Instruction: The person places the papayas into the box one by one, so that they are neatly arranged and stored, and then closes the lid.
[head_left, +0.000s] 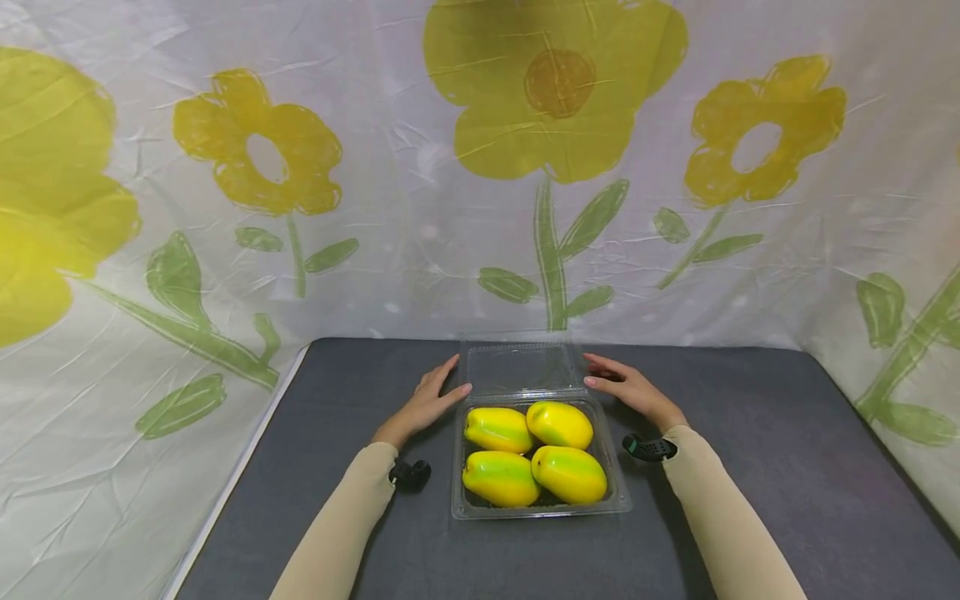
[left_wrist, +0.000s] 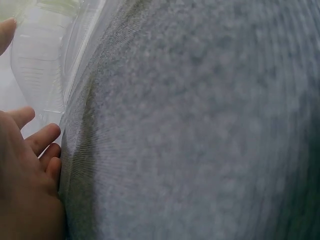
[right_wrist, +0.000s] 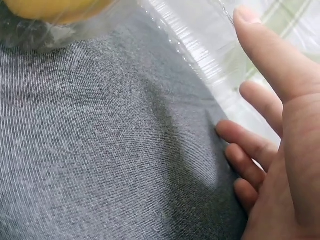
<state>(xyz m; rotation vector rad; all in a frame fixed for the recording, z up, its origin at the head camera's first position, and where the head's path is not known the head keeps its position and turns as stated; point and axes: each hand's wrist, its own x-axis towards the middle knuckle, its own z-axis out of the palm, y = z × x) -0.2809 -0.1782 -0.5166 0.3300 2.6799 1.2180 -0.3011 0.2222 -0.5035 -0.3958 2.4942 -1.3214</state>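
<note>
A clear plastic clamshell box (head_left: 543, 513) lies on the table in the head view, holding several yellow-green mangoes (head_left: 570, 477). Its transparent lid (head_left: 521, 368) is raised at the far side. Beside the lid's left edge is my left hand (head_left: 426, 402), fingers extended and thumb near the lid's lower corner. My right hand (head_left: 632, 390) mirrors it at the right edge, thumb and fingers spread. In the right wrist view the thumb (right_wrist: 270, 55) is close to the plastic edge; I cannot tell whether it touches. Neither hand grips anything.
The dark grey table (head_left: 750, 467) extends to both sides of the box. Behind it hangs a white curtain (head_left: 390, 267) printed with yellow flowers, which also closes off the left and right sides. Dark straps (head_left: 649, 448) are on both wrists.
</note>
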